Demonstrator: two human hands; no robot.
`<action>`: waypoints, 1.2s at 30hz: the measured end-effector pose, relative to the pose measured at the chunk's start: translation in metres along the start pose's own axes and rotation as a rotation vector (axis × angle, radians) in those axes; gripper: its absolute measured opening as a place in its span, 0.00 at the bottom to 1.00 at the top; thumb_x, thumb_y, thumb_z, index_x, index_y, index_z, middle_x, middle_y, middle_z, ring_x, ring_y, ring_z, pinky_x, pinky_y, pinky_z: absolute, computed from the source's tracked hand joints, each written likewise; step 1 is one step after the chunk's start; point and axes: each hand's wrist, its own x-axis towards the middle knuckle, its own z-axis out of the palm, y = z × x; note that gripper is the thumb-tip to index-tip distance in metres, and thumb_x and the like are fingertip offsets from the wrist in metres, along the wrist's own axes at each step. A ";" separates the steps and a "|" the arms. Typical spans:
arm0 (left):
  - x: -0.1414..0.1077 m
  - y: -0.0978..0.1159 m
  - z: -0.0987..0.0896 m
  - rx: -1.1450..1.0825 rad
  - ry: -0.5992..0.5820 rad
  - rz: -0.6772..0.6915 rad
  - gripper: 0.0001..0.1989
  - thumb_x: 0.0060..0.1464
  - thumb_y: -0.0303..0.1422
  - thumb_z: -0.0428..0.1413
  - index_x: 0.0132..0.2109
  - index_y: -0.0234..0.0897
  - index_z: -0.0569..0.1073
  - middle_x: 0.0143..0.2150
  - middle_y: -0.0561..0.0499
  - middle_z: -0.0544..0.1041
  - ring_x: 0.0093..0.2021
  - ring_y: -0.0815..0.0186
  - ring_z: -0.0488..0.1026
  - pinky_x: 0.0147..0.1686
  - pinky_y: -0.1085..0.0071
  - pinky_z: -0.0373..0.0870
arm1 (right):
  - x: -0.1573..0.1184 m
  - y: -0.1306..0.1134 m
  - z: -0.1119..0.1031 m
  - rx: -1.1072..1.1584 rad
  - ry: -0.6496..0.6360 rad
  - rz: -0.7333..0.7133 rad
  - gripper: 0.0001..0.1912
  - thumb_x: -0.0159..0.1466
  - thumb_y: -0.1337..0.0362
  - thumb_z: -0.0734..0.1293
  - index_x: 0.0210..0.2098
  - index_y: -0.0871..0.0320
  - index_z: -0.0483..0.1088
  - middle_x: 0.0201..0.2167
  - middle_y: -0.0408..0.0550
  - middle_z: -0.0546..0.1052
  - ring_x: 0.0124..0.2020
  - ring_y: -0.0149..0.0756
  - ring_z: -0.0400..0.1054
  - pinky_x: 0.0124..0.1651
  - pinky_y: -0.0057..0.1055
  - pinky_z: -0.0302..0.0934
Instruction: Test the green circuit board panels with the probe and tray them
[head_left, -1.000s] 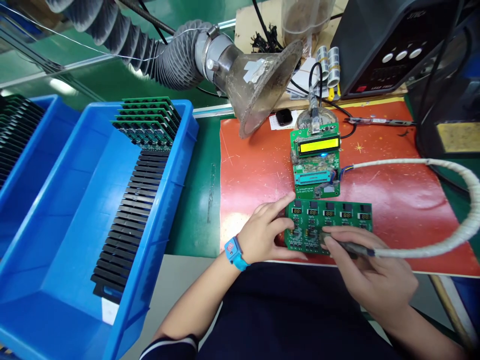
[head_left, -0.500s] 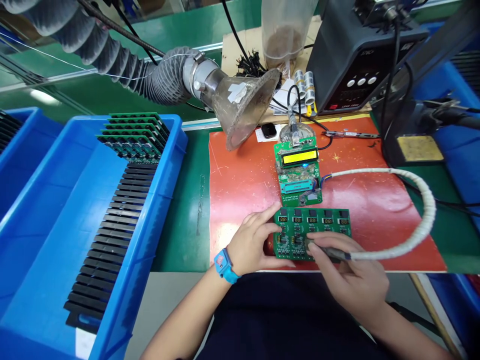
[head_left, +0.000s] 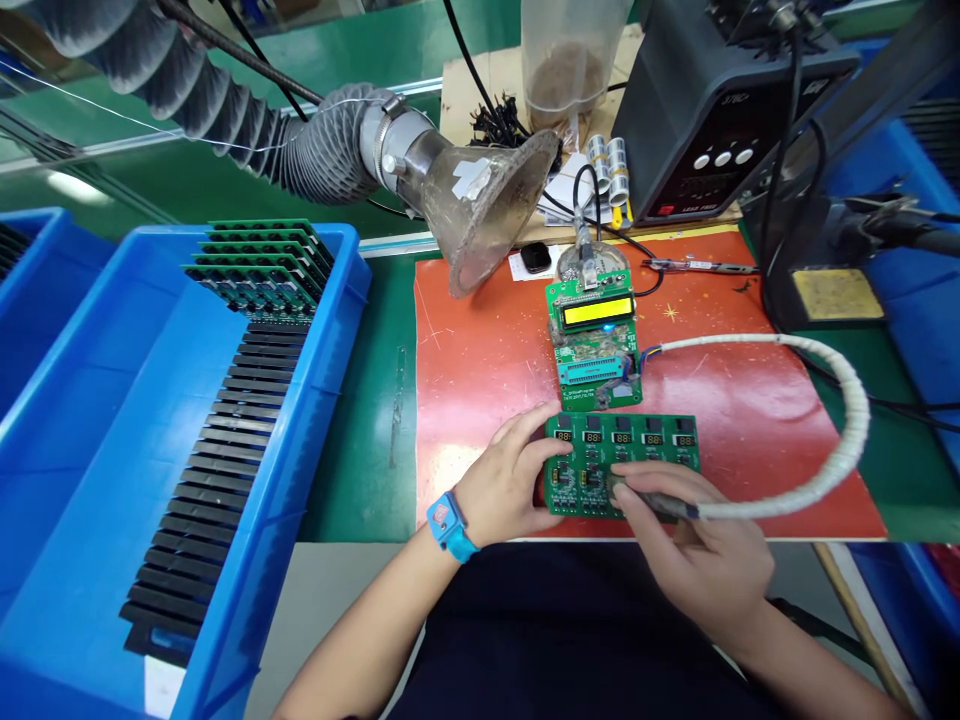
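A green circuit board panel (head_left: pixel 559 495) with a row of small digit displays lies on the red mat (head_left: pixel 480 370). My left hand (head_left: pixel 506 480), a blue band at its wrist, grips the panel's left edge between thumb and fingers. My right hand (head_left: pixel 705 545) is closed around a dark probe (head_left: pixel 664 505), its tip on the middle of the panel and hidden by my fingertips. From the probe a white wrapped cable (head_left: pixel 851 455) loops back to a green programmer board (head_left: pixel 622 392) with a lit yellow screen (head_left: pixel 598 313), just behind the panel.
A blue bin (head_left: pixel 300 420) on the left holds upright green boards (head_left: pixel 262 270) in a black slotted rack (head_left: pixel 202 480). A fume extractor hood (head_left: pixel 487 220) hangs over the mat's back left. Behind stands a soldering station (head_left: pixel 727 120); an iron holder's yellow sponge (head_left: pixel 838 295) sits right.
My left thumb has drawn in from the panel's front edge toward its left side. The right hand still holds the probe at nearly the same spot. The view has shifted slightly.
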 end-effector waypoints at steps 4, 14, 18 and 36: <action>0.004 -0.001 -0.002 -0.025 -0.008 0.013 0.33 0.47 0.34 0.65 0.56 0.40 0.59 0.64 0.34 0.58 0.64 0.46 0.62 0.53 0.46 0.72 | 0.001 -0.001 0.000 -0.007 0.002 -0.006 0.10 0.60 0.76 0.70 0.39 0.59 0.70 0.35 0.48 0.78 0.38 0.34 0.76 0.42 0.30 0.73; 0.009 -0.007 -0.004 -0.019 -0.020 0.055 0.34 0.43 0.37 0.67 0.54 0.39 0.60 0.61 0.35 0.58 0.62 0.46 0.63 0.52 0.46 0.72 | 0.002 -0.004 0.001 -0.029 0.012 0.012 0.09 0.60 0.74 0.69 0.38 0.56 0.71 0.34 0.47 0.79 0.35 0.37 0.76 0.39 0.34 0.74; 0.009 -0.007 0.001 -0.004 0.011 0.067 0.35 0.42 0.37 0.68 0.54 0.39 0.59 0.60 0.35 0.58 0.61 0.45 0.64 0.52 0.47 0.72 | 0.006 -0.001 -0.002 -0.032 -0.003 -0.003 0.09 0.60 0.73 0.69 0.39 0.55 0.71 0.33 0.47 0.79 0.35 0.38 0.77 0.38 0.35 0.74; 0.006 -0.001 0.011 0.012 0.074 0.026 0.34 0.44 0.39 0.68 0.54 0.38 0.60 0.61 0.34 0.59 0.62 0.47 0.63 0.55 0.46 0.70 | 0.008 -0.002 -0.005 0.163 -0.023 0.161 0.09 0.61 0.72 0.69 0.40 0.54 0.71 0.37 0.46 0.79 0.39 0.38 0.76 0.41 0.36 0.75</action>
